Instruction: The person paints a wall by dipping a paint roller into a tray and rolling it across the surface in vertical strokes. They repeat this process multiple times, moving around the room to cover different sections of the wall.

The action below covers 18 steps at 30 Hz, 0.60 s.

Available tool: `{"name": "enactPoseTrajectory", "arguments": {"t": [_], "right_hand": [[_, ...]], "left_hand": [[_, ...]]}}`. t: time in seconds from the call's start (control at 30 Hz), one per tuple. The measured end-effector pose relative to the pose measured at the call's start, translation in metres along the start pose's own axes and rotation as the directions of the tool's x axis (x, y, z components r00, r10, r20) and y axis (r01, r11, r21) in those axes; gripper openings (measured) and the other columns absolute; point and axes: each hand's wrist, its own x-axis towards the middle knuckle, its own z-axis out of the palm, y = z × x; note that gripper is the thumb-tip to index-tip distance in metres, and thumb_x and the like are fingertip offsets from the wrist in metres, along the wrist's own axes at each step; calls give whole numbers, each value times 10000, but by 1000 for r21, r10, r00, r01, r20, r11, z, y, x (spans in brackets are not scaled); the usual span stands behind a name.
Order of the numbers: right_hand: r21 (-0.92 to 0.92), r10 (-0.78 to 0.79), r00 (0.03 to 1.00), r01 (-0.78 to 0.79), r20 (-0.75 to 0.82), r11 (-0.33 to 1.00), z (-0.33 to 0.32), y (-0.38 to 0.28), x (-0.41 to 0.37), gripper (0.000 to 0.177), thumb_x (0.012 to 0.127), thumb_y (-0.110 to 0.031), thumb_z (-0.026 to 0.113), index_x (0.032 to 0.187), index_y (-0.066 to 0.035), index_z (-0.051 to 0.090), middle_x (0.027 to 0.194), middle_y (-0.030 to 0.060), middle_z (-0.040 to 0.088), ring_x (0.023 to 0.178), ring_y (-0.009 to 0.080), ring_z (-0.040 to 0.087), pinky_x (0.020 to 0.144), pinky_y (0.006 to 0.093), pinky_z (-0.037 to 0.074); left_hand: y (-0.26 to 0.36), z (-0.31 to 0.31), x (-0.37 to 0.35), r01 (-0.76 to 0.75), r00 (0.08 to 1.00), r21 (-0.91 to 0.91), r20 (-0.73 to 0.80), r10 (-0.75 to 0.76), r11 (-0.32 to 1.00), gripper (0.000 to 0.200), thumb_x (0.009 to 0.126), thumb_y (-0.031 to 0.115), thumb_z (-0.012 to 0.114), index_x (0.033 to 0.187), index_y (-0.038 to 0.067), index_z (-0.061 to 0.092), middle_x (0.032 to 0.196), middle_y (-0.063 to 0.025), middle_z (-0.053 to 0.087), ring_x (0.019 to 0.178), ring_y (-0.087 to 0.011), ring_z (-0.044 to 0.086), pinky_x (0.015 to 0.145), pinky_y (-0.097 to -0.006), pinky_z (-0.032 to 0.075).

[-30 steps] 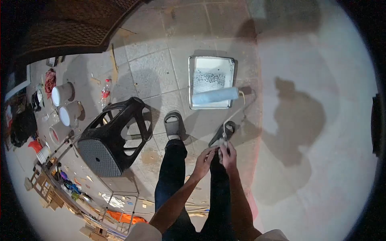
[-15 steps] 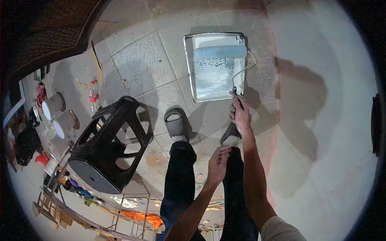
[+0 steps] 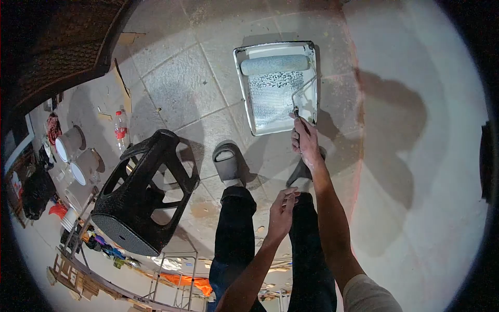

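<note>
The handle of a paint roller (image 3: 275, 64) is in my right hand (image 3: 306, 141), fingers wrapped round it. Its fuzzy pale-blue sleeve lies across the far part of a white paint tray (image 3: 246, 112) with dark-smeared edges. Wet white paint coats the tray's ribbed slope, with a speckled band just below the sleeve. The wire frame runs along the tray's right side down to the handle. My left hand (image 3: 283, 210) hangs by my right knee, its fingers loosely extended, holding nothing.
A black plastic stool (image 3: 140, 192) lies tipped on its side at the left. Beyond it are a bottle with a red cap (image 3: 121, 127) and several white buckets (image 3: 78, 171). A pale wall (image 3: 416, 156) rises at the right. My slippered feet (image 3: 228, 161) stand below the tray.
The roller has shifted left and slightly up, so its sleeve now lies inside the tray's right rim. My right hand moved a little left with it. My left hand stays put.
</note>
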Motion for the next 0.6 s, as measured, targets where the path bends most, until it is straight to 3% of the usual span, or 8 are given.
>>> {"name": "enactPoseTrajectory", "arguments": {"t": [0.6], "right_hand": [[72, 13, 1000, -12, -5, 997, 19, -20, 29, 342, 1035, -347, 589, 1290, -124, 634, 672, -89, 378, 501, 24, 330, 424, 217, 283]], "left_hand": [[0, -8, 8, 5, 1000, -13, -16, -5, 1000, 315, 1099, 273, 452, 1280, 54, 590, 1206, -78, 667, 1084, -189, 610, 989, -353, 459]]}}
